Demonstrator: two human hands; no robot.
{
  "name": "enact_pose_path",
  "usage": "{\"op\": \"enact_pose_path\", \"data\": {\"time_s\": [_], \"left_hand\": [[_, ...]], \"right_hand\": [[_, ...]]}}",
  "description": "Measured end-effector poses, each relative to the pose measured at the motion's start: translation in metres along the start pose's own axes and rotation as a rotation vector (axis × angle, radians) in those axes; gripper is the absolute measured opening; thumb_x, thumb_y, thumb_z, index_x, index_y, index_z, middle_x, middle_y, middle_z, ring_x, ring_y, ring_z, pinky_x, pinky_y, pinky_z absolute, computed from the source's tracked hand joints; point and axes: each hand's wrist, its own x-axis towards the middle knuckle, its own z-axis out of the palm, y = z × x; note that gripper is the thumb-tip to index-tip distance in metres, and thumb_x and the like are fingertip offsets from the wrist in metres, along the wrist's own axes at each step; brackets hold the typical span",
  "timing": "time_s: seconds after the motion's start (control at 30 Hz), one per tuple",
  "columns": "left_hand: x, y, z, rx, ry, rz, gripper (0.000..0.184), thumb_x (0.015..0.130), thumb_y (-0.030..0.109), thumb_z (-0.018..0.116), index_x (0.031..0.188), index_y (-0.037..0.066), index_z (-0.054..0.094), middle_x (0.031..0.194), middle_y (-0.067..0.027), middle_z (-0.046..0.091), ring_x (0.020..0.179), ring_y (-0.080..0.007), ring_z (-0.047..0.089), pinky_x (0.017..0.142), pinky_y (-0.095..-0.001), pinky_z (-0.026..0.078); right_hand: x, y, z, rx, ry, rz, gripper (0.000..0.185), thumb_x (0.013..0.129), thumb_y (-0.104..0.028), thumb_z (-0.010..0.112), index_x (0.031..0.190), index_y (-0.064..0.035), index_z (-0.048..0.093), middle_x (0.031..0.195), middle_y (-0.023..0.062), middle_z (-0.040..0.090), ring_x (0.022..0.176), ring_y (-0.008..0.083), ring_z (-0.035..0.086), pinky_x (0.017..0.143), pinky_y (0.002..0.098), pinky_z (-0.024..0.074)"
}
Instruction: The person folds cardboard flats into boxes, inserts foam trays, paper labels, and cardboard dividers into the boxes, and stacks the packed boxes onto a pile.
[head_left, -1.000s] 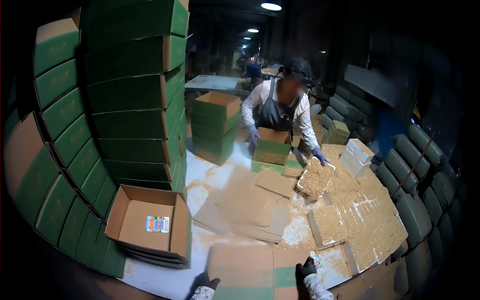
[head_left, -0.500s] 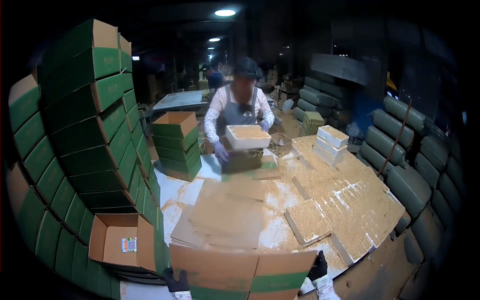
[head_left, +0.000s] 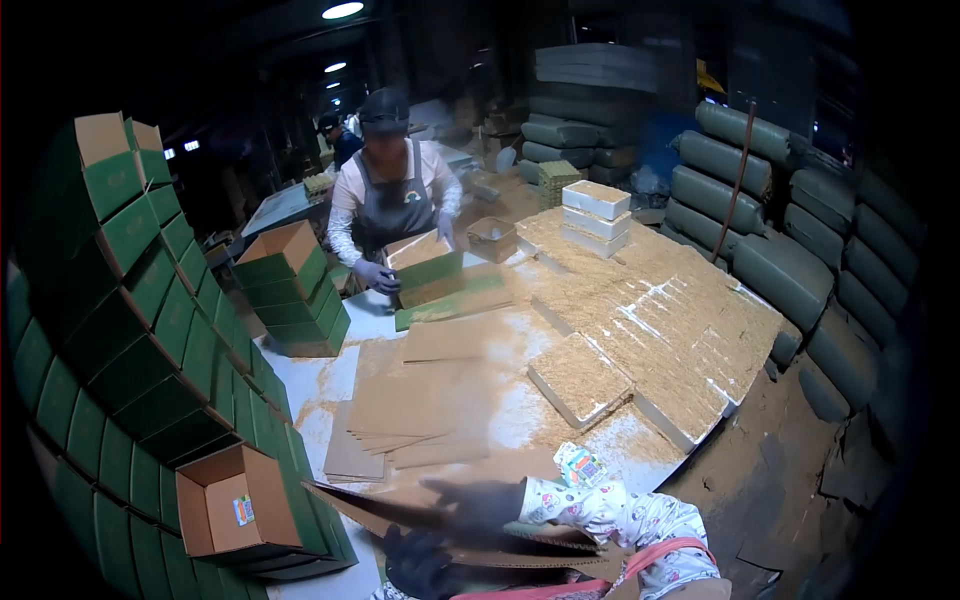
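Note:
A partly folded cardboard box (head_left: pixel 560 555) is at the bottom of the view, close to my body, with its brown flaps standing at angles. My left hand (head_left: pixel 418 560), in a dark glove, grips its near left side. Across the top of the box reaches my right hand (head_left: pixel 485 503), also gloved, its fingers stretched to the left over a flap and somewhat blurred. The box's underside is hidden. Just beyond my right wrist lies a small colourful printed card (head_left: pixel 578 465).
Tall stacks of green cartons (head_left: pixel 150 330) line the left, with an open carton (head_left: pixel 225 505) in front. Flat cardboard sheets (head_left: pixel 400 400) lie mid-table. Sawdust-topped white blocks (head_left: pixel 650 330) fill the right. Opposite, a co-worker (head_left: pixel 395 195) handles a green box (head_left: pixel 430 278).
The box in front of me has dropped and tilted, and my right hand has come from its right side across its top. My view has turned right. The co-worker's white block is now in the green box.

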Motion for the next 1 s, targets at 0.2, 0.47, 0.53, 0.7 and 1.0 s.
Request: {"op": "enact_pose_path", "data": {"time_s": [0.2,0.47,0.53,0.7,1.0], "left_hand": [[0.076,0.021,-0.077,-0.097,-0.724,-0.059,0.04,0.074,0.042,0.051,0.079,0.003,0.055,0.066,-0.0107,0.054,0.061,-0.029,0.056,0.075,-0.0425,0.044],[0.037,-0.016,-0.006,0.435,-0.619,-0.218,0.082,0.056,0.05,0.063,0.118,0.002,0.038,0.117,-0.0243,0.037,0.103,-0.0398,0.038,0.094,-0.0526,0.018],[0.013,-0.034,0.041,0.445,-0.637,-0.251,0.078,0.057,0.047,0.063,0.116,0.003,0.039,0.118,-0.0233,0.035,0.108,-0.0388,0.032,0.092,-0.0552,0.016],[0.047,-0.032,-0.012,0.162,-0.829,-0.145,0.048,0.065,0.029,0.06,0.103,0.003,0.047,0.106,-0.0173,0.045,0.092,-0.0362,0.044,0.08,-0.0426,0.036],[0.01,-0.015,0.034,0.176,-0.603,-0.378,0.083,0.062,0.047,0.06,0.127,0.006,0.028,0.131,-0.0194,0.023,0.121,-0.0338,0.02,0.099,-0.0468,0.009]], "right_hand": [[0.008,0.035,-0.089,-0.285,0.43,0.026,0.049,0.071,-0.009,0.047,0.119,-0.0121,0.036,0.094,0.0167,0.053,0.069,0.031,0.055,0.063,0.0378,0.0464],[-0.006,-0.005,-0.055,-0.863,0.019,0.013,0.014,0.068,-0.015,0.052,0.077,-0.0069,0.059,0.08,0.0127,0.06,0.076,0.0257,0.059,0.069,0.0329,0.0462],[0.0,-0.017,-0.046,-0.942,0.082,0.022,0.014,0.065,-0.018,0.055,0.073,-0.0075,0.06,0.072,0.012,0.06,0.072,0.0253,0.059,0.064,0.034,0.0466],[0.056,0.009,0.012,-0.343,0.589,-0.511,0.017,0.069,-0.019,0.053,0.078,-0.0066,0.061,0.086,0.0119,0.058,0.074,0.0255,0.056,0.066,0.0342,0.0459],[0.031,0.045,-0.009,0.233,1.301,-0.148,0.031,0.071,-0.005,0.054,0.101,-0.0031,0.05,0.1,0.0152,0.054,0.087,0.0294,0.055,0.074,0.0314,0.0448]]}}
